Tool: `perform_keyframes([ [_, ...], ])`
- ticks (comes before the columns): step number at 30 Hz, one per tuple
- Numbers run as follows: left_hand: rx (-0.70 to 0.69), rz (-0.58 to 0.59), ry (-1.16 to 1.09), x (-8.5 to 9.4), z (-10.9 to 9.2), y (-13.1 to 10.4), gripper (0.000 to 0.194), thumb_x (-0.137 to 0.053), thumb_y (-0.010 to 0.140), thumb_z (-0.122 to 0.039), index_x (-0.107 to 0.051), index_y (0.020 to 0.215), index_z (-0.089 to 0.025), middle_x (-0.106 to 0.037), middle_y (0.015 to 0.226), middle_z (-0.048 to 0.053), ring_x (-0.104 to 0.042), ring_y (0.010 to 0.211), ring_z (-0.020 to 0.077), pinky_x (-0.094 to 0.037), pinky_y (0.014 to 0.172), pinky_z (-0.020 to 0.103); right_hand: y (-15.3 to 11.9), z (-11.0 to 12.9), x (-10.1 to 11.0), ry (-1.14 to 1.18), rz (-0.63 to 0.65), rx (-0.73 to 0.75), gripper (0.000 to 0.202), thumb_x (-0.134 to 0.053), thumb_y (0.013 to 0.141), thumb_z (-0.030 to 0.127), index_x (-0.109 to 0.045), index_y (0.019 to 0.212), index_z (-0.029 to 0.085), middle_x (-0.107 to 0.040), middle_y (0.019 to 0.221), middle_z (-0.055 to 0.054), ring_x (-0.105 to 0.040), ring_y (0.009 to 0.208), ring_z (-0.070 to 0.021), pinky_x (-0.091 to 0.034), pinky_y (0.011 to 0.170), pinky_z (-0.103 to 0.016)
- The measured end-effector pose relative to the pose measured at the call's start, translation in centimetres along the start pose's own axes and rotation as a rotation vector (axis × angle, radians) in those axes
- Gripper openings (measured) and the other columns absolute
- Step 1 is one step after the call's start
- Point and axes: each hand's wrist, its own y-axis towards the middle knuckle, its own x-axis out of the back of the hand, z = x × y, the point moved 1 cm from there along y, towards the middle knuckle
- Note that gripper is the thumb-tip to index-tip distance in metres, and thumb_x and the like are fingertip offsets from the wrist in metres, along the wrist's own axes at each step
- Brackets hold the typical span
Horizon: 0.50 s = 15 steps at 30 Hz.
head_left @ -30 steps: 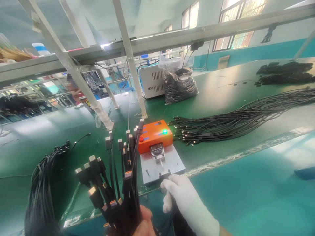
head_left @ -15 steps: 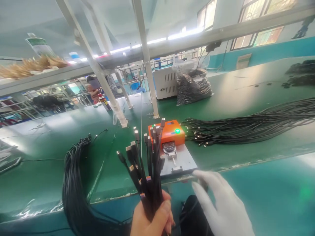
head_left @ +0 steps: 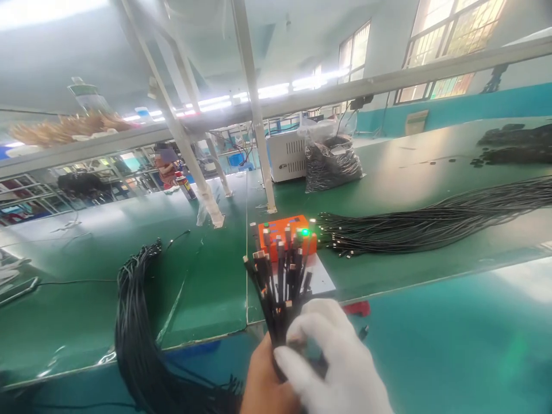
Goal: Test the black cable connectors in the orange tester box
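Observation:
A bunch of black cables [head_left: 280,287] with metal-tipped plugs points upward, held in my bare left hand [head_left: 267,379] at the bottom centre. My right hand [head_left: 332,356], in a white glove, is at the right side of the bunch, its thumb and fingers curved around the cables near my left hand; whether it grips any is hard to make out. Behind the plugs is an orange box [head_left: 280,221] with a lit green light. A metal plate [head_left: 323,276] in front of it is partly hidden by the cables.
Bundles of black cables lie on the green table at left [head_left: 133,310] and right [head_left: 409,224]. A filled plastic bag [head_left: 332,167] stands beside a white vented box [head_left: 287,158]. Frame posts rise behind. A person [head_left: 166,164] is in the distance.
My right hand has moved left onto the cable bunch. The bunch and my left hand have shifted slightly right, now covering more of the metal plate. The view has tilted up a little.

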Motion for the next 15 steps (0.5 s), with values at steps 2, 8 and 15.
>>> perform_keyframes([
  [2, 0.048, 0.12, -0.044, 0.3, 0.3, 0.2, 0.034, -0.081, 0.041, -0.027, -0.068, 0.07, -0.015, -0.058, 0.056, -0.001, -0.048, 0.053, 0.0153, -0.038, 0.051, 0.026, -0.2, -0.5, 1.0, 0.241, 0.07, -0.175, 0.009, -0.058, 0.07, 0.026, -0.051, 0.065, 0.022, -0.062, 0.084, -0.001, -0.058, 0.077, -0.0177, -0.045, 0.069, -0.027],
  [8, 0.057, 0.146, -0.132, 1.5, 0.4, 0.7, 0.005, -0.06, 0.075, -0.022, -0.062, 0.078, -0.017, -0.059, 0.059, 0.0, -0.055, 0.065, 0.018, -0.039, 0.07, 0.033, -0.5, -3.0, 1.1, 0.792, 0.039, -0.593, 0.025, -0.048, 0.081, 0.041, -0.048, 0.068, 0.02, -0.065, 0.06, -0.002, -0.06, 0.06, -0.0176, -0.046, 0.064, -0.03],
  [15, 0.091, 0.152, -0.293, 1.7, -0.2, 0.4, 0.01, -0.059, 0.076, -0.027, -0.063, 0.074, -0.018, -0.048, 0.05, -0.003, -0.043, 0.05, 0.0112, -0.036, 0.056, 0.028, -0.4, -5.6, -0.5, 1.11, 0.175, -0.781, 0.021, -0.058, 0.075, 0.034, -0.056, 0.083, 0.015, -0.057, 0.056, 0.002, -0.055, 0.054, -0.0125, -0.043, 0.057, -0.026],
])
